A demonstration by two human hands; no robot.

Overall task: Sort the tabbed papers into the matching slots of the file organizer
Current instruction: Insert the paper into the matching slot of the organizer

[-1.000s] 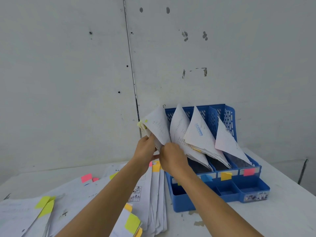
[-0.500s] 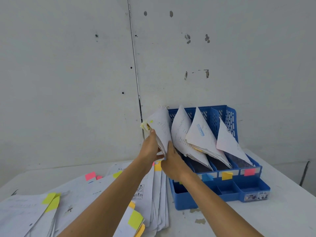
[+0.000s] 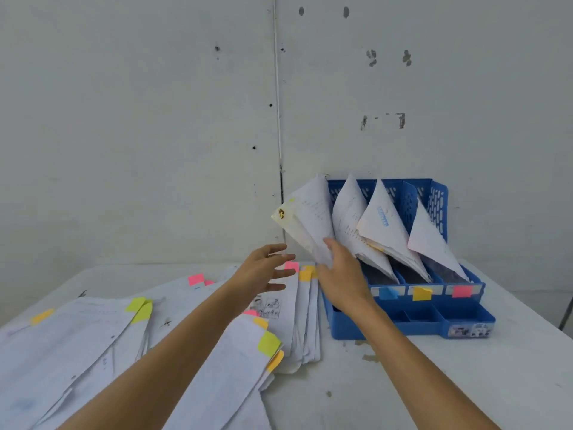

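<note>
A blue file organizer point(image 3: 434, 318) stands on the white table against the wall, with blue, yellow and pink tabs on its slot fronts. Papers lean in each slot. The leftmost bundle point(image 3: 307, 218) tilts out to the left. My right hand point(image 3: 341, 274) touches its lower edge, fingers fairly straight. My left hand point(image 3: 263, 271) hovers apart from it, fingers spread and holding nothing. Tabbed papers point(image 3: 217, 352) with yellow, orange and pink tabs lie spread over the table's left half.
A stack of sheets point(image 3: 305, 321) lies right beside the organizer's left wall. The wall rises close behind. Bare tabletop point(image 3: 434, 383) shows in front of and right of the organizer. A dark leg point(image 3: 566, 315) stands at the far right edge.
My left hand has let go of the leftmost bundle and drawn back to the left, opening. My right hand stays at the bundle's lower edge.
</note>
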